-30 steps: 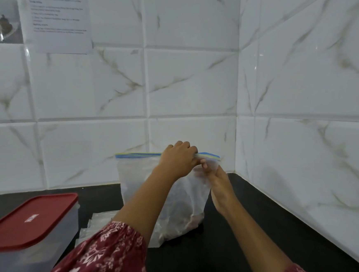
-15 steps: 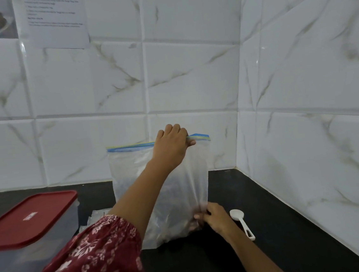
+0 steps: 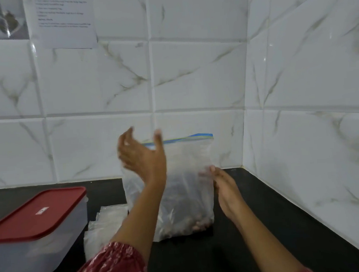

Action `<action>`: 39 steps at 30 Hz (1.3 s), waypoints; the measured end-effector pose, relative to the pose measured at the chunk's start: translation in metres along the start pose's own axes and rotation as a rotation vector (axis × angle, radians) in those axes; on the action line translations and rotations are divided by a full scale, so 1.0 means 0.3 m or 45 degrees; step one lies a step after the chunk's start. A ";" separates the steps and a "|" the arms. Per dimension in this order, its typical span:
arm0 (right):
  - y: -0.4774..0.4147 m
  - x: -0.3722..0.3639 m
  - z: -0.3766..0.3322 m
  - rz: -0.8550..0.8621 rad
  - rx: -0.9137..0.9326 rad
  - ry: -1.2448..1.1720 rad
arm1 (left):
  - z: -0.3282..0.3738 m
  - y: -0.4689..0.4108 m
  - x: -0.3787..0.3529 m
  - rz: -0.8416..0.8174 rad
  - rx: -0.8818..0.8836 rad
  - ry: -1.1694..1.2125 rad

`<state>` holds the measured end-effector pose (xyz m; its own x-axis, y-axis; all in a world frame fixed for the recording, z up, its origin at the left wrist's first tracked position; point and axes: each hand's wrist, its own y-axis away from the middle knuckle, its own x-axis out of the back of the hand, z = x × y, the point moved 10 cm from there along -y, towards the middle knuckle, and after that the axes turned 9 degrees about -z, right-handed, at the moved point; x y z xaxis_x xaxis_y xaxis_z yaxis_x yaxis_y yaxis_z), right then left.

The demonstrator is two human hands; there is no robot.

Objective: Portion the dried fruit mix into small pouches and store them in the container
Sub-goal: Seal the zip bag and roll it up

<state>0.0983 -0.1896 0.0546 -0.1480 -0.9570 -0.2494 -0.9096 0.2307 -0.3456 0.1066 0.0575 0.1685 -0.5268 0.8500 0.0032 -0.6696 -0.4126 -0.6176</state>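
A large clear zip bag (image 3: 186, 178) with a blue and yellow seal stands upright on the black counter, dried fruit mix (image 3: 194, 224) lying in its bottom. My left hand (image 3: 142, 156) is raised beside the bag's top left corner, fingers spread, holding nothing. My right hand (image 3: 225, 188) is open at the bag's right side with its fingertips against the plastic. A stack of small clear pouches (image 3: 104, 225) lies flat left of the bag. The clear container with its red lid (image 3: 36, 213) on stands at the left.
The black counter (image 3: 256, 226) runs into a corner of white marble-tiled walls behind and to the right. A printed sheet (image 3: 64, 20) is stuck on the back wall at upper left. The white spoon seen earlier is hidden behind my right hand.
My left hand has let go of the bag's seal and opened. My right hand has risen from the bag's bottom corner to its right side. The bag stands by itself.
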 end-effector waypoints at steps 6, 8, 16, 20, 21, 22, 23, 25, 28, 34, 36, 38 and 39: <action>-0.046 -0.032 -0.080 0.022 0.055 -0.017 | -0.446 0.009 -0.001 -0.277 0.865 0.230; -0.056 -0.034 -0.109 0.045 0.100 0.042 | -0.446 0.002 -0.017 -0.383 0.796 0.298; -0.037 -0.039 -0.223 0.071 0.288 0.562 | -0.355 -0.014 0.032 -0.293 0.697 0.428; -0.039 -0.057 -0.217 -0.024 0.184 0.579 | -0.269 -0.019 0.030 -0.457 0.469 0.220; -0.043 -0.057 -0.203 -0.057 0.115 0.566 | -0.253 -0.022 0.019 -0.547 0.386 0.149; -0.044 -0.056 -0.192 -0.082 0.059 0.586 | -0.241 -0.023 0.005 -0.649 0.310 0.048; -0.043 -0.053 -0.185 -0.090 0.020 0.643 | -0.234 -0.020 -0.007 -0.748 0.265 -0.080; -0.039 -0.037 -0.197 -0.042 0.021 0.810 | -0.233 -0.010 -0.021 -0.877 0.216 -0.345; -0.037 -0.020 -0.229 0.077 0.087 1.004 | -0.204 -0.014 -0.014 -0.859 0.078 -0.536; -0.043 -0.013 -0.254 0.153 0.137 1.109 | -0.188 -0.025 0.019 -0.734 0.069 -0.537; -0.037 -0.007 -0.244 0.137 0.075 0.952 | -0.207 -0.028 0.004 -0.792 0.113 -0.448; -0.034 0.008 -0.230 0.147 0.029 0.799 | -0.223 -0.021 0.007 -0.793 0.220 -0.219; -0.031 0.018 -0.227 0.168 0.026 0.762 | -0.235 -0.016 0.012 -0.768 0.279 -0.119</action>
<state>0.0797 -0.2087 0.1180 -0.4564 -0.8515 0.2582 -0.8621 0.3513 -0.3652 0.1448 0.0857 0.1162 -0.0614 0.9253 0.3743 -0.9484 0.0628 -0.3107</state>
